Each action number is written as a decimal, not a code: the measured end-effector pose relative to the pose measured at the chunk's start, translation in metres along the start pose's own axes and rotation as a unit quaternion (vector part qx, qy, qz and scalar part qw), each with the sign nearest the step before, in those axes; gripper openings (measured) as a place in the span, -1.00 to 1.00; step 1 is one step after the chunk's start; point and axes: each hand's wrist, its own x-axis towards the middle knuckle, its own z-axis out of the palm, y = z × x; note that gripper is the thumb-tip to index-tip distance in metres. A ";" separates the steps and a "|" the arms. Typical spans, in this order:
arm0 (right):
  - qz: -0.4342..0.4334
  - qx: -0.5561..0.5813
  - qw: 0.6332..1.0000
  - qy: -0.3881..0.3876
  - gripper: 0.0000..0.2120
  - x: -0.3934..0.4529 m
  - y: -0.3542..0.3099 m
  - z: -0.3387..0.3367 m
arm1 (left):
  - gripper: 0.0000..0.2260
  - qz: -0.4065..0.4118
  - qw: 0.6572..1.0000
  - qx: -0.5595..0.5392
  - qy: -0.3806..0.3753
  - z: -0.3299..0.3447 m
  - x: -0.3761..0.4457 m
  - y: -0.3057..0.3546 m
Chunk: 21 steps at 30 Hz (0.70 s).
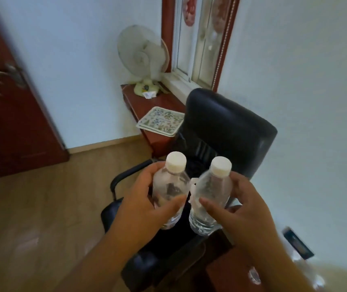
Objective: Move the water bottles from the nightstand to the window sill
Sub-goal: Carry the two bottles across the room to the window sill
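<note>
I carry two clear plastic water bottles with white caps, upright and side by side in the air above a black chair. My left hand (142, 199) grips the left bottle (169, 184) around its body. My right hand (240, 205) grips the right bottle (211, 190) the same way. The white window sill (176, 84) lies ahead at the back, under the window, beyond the chair.
A black office chair (227, 125) stands between me and the window. A red-brown desk (147, 102) below the sill holds a white fan (141, 60) and a floral mat (161, 121). A dark red door (10, 114) is at the left. Wood floor lies at the lower left.
</note>
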 end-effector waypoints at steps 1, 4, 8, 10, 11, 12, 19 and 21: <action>-0.008 0.007 1.000 -0.015 -0.38 0.003 -0.007 0.013 | -0.41 -0.002 1.000 0.003 0.012 -0.016 -0.002 -0.003; -0.028 0.029 0.997 -0.064 -0.38 0.010 -0.026 0.051 | -0.37 -0.025 0.998 0.028 0.044 -0.060 -0.016 -0.008; -0.055 0.070 0.987 -0.131 -0.37 0.018 -0.049 0.096 | -0.36 -0.045 0.992 0.051 0.103 -0.108 -0.043 -0.012; -0.080 0.083 0.979 -0.170 -0.37 0.023 -0.062 0.116 | -0.39 -0.054 0.986 0.067 0.145 -0.125 -0.059 -0.012; -0.091 0.088 0.973 -0.192 -0.38 0.026 -0.069 0.126 | -0.40 -0.061 0.981 0.074 0.170 -0.133 -0.069 -0.011; -0.102 0.094 0.967 -0.215 -0.38 0.028 -0.076 0.135 | -0.40 -0.070 0.974 0.084 0.196 -0.138 -0.078 -0.009; -0.173 0.144 0.899 -0.376 -0.32 0.023 -0.119 0.186 | -0.32 -0.142 0.896 0.171 0.385 -0.149 -0.157 0.014; -0.181 0.152 0.871 -0.430 -0.34 0.015 -0.127 0.198 | -0.32 -0.161 0.866 0.195 0.431 -0.143 -0.181 0.022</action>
